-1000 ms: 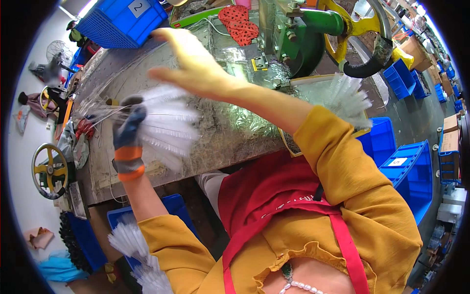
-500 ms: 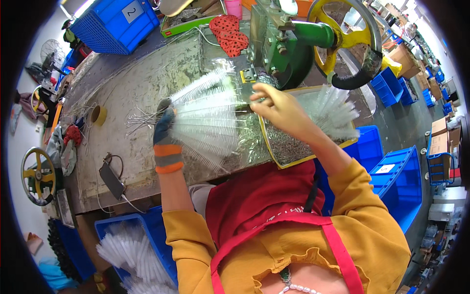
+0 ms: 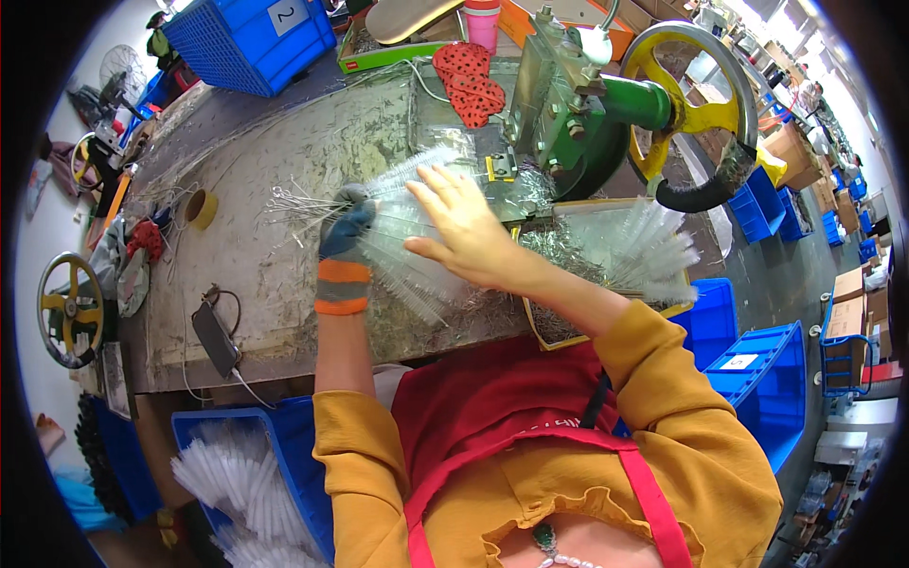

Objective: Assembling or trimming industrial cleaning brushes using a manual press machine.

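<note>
My left hand (image 3: 347,227), in a blue-grey and orange work glove, is closed around the wire stems of a bunch of tube brushes (image 3: 407,270). Their white bristled ends fan out to the right over the bench, and the bare wire ends (image 3: 298,210) stick out to the left. Bare and flat, my right hand (image 3: 461,227) lies over the fanned bristles with its fingers stretched, hiding part of them. Beyond it stands a green hand press (image 3: 578,114) with a yellow-spoked handwheel (image 3: 696,104) and a small yellow-edged die (image 3: 501,168).
More white brushes (image 3: 653,256) lie in a yellow-rimmed tray (image 3: 538,327) with metal scraps, right of my hands. Blue bins with brushes (image 3: 237,473) stand below the bench at left. A tape roll (image 3: 201,209), a phone-like black device (image 3: 217,343) and a red spotted cloth (image 3: 469,83) rest on the bench (image 3: 256,265).
My right hand has moved left from beside the press onto the fanned brushes, and its fingers have straightened. My left hand keeps hold of the bunch. The whole view has shifted slightly.
</note>
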`<state>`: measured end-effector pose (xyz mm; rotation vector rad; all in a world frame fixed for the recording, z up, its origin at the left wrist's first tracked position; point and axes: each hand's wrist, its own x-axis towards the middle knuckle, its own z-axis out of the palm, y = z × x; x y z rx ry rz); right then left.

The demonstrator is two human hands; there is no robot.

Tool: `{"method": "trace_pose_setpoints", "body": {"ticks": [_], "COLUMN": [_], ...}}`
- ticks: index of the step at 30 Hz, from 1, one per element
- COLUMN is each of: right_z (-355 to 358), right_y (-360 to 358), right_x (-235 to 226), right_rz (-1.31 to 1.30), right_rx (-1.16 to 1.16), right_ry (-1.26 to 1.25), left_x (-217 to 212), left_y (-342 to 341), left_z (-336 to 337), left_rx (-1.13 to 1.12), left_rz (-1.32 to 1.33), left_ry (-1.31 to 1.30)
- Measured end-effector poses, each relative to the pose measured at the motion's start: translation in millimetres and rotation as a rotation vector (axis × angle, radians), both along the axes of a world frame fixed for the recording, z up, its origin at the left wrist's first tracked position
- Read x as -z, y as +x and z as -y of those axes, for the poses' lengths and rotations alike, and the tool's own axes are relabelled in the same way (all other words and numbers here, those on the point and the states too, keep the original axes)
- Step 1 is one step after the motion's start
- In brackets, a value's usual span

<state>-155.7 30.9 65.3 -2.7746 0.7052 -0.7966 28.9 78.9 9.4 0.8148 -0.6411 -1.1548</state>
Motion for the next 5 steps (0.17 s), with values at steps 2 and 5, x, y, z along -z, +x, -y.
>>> {"method": "trace_pose_setpoints", "body": {"ticks": [2, 5], "right_z": [3.6, 4.2], "right_y": [-40.1, -92.7], "right_x": [-24.1, -63.4], "right_rz": [0.194, 0.226], "right_rx": [-0.227, -0.209], "right_ry": [0.032, -0.131], "left_x": [-10.0, -21.2], "left_y": [24.7, 26.1], "left_z": [0.8, -2.1], "left_rx": [0.050, 0.180], "left_rz": [0.035, 0.059], "left_ry": [0.049, 0.121]}}
